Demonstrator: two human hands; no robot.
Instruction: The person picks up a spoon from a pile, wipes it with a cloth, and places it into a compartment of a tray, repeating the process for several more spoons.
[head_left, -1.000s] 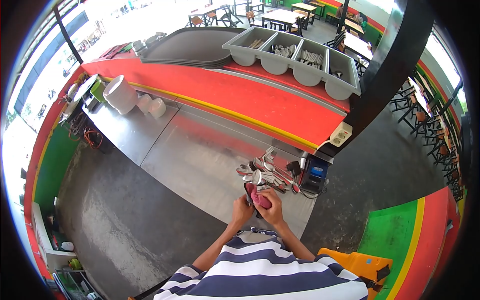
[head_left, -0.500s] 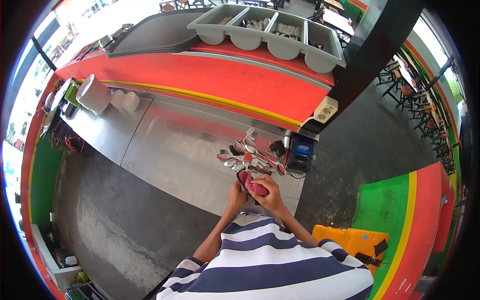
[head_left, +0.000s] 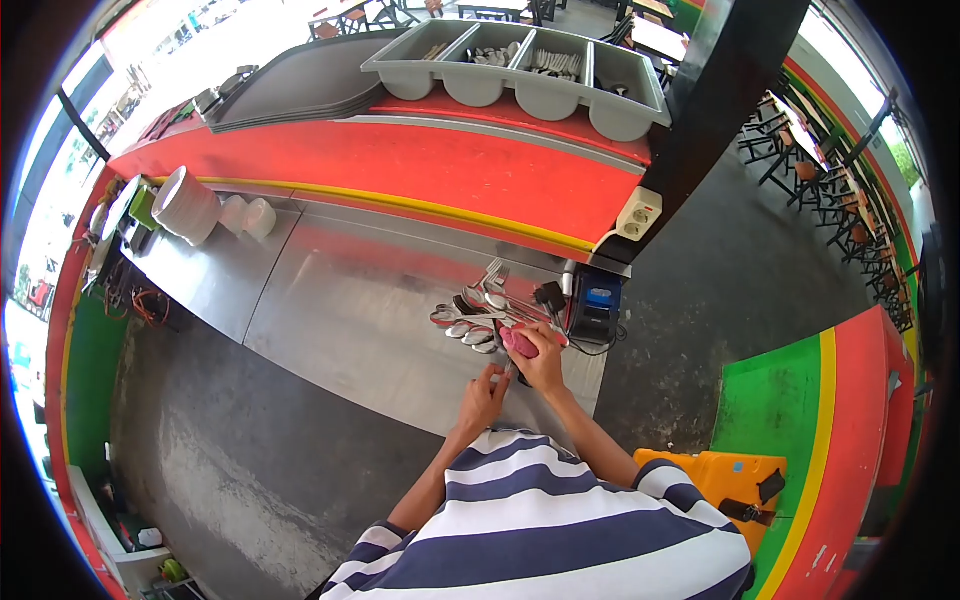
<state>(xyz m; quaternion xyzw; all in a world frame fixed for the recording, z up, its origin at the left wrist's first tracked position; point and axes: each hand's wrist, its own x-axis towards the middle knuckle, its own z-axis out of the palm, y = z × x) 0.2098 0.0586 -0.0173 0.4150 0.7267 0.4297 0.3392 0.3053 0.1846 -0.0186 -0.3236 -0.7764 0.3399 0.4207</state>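
And there goes the right hand [head_left: 543, 362]: half a second ago both hands met over the pink cloth [head_left: 519, 341], and now the right one has pushed forward with it to the near edge of the cutlery pile [head_left: 478, 337], while the left hand [head_left: 481, 400] sits lower, nearer the striped shirt [head_left: 580, 510]. Look at the surfaces here: soft, bunched fabric against shiny metal, rounded spoon bowls and fork tines heaped crisscross on a smooth, brushed-looking steel counter [head_left: 350, 300]. Just right of the heap stands a boxy blue-and-black device [head_left: 598, 300]; up on the red ledge, a grey, round-bottomed cutlery bin [head_left: 475, 85] with four compartments sits beside flat dark trays [head_left: 310, 80]. Now the grip: the right fingers are closed firmly around the cloth, which bulges out at their tips, overlapping the pile from this angle. The left fingers are bunched close together just below it, by something thin; whether they're clamped on it, I can't tell from here.
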